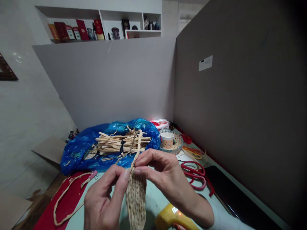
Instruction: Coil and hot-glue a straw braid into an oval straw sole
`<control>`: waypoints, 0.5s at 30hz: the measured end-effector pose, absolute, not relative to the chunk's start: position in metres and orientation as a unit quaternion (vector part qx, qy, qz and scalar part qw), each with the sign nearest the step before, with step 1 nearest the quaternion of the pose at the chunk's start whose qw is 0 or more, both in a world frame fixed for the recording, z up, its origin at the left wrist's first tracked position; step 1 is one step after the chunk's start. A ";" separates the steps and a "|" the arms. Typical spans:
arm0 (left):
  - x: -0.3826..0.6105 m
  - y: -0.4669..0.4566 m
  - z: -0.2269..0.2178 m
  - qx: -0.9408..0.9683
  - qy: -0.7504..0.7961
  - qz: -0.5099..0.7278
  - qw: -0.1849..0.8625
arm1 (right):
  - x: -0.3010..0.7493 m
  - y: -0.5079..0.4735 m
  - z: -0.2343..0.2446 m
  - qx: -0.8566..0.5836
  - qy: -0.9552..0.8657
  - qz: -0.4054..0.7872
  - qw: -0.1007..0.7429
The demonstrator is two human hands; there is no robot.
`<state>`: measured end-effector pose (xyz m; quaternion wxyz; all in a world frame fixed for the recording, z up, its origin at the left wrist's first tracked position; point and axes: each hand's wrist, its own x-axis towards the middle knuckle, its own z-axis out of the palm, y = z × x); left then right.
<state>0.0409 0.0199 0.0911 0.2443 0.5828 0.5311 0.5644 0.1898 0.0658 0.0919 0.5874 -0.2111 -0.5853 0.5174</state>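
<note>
I hold a narrow woven straw strip point(136, 198) upright in front of me, with loose straw ends rising from its top. My left hand point(105, 198) pinches its top edge from the left. My right hand point(163, 174) pinches the same spot from the right, fingers closed on the straw. Behind them a tied bundle of straw strips point(120, 143) lies on a blue plastic bag point(79, 150).
Red scissors point(195, 174) lie to the right of my right hand. A paper cup point(167, 140) stands in a small woven tray point(177, 145). A yellow tool point(171, 217) sits under my right wrist. A loose straw loop point(64, 201) rests on red paper point(72, 191). Grey partitions enclose the desk.
</note>
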 end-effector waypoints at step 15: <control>0.001 0.057 0.101 0.525 0.483 0.606 0.352 | 0.206 0.084 0.101 -0.286 -0.598 0.520 0.538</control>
